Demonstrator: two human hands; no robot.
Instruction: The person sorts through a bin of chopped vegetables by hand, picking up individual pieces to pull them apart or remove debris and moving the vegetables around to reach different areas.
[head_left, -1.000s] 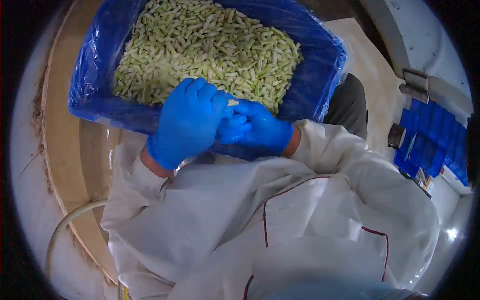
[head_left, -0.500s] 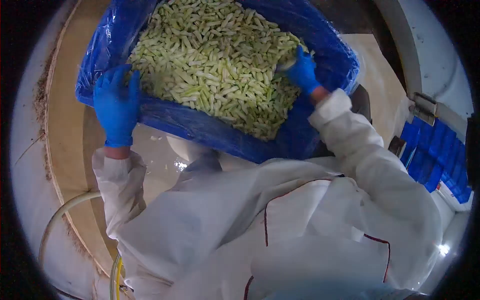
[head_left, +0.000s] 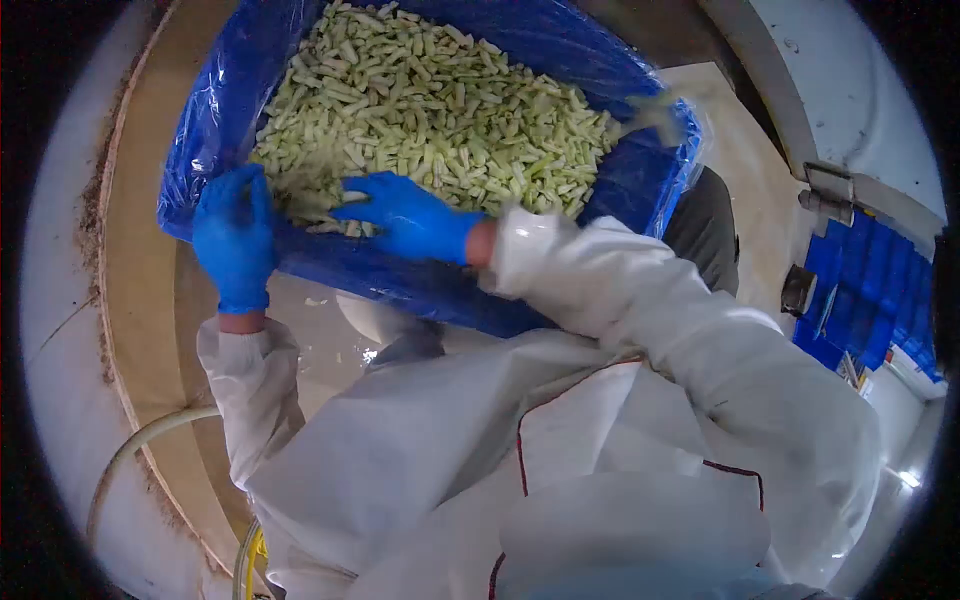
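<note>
A blue crate (head_left: 370, 280) lined with clear plastic film holds a thick layer of cut pale-green vegetable pieces (head_left: 450, 120). My left hand (head_left: 234, 238), in a blue glove, grips the crate's left rim with the fingers curled over it. Also blue-gloved, my right hand (head_left: 408, 215) reaches across into the near left part of the pieces. Its fingers are stretched out and point left, touching the heap not far from the left hand. Some pieces by its fingertips are smeared by motion.
A pale blur (head_left: 660, 115) crosses the crate's right rim. Below it shows a dark grey shape (head_left: 705, 235). Blue stacked items (head_left: 870, 290) stand at the right. A hose (head_left: 130, 445) curves at lower left, beside a tan curved border (head_left: 140, 300). White scraps lie on the wet floor.
My right hand has swept from the right side of the crate to the near left part of the heap. The left hand stays at the left rim. A pale blur has appeared at the right rim.
</note>
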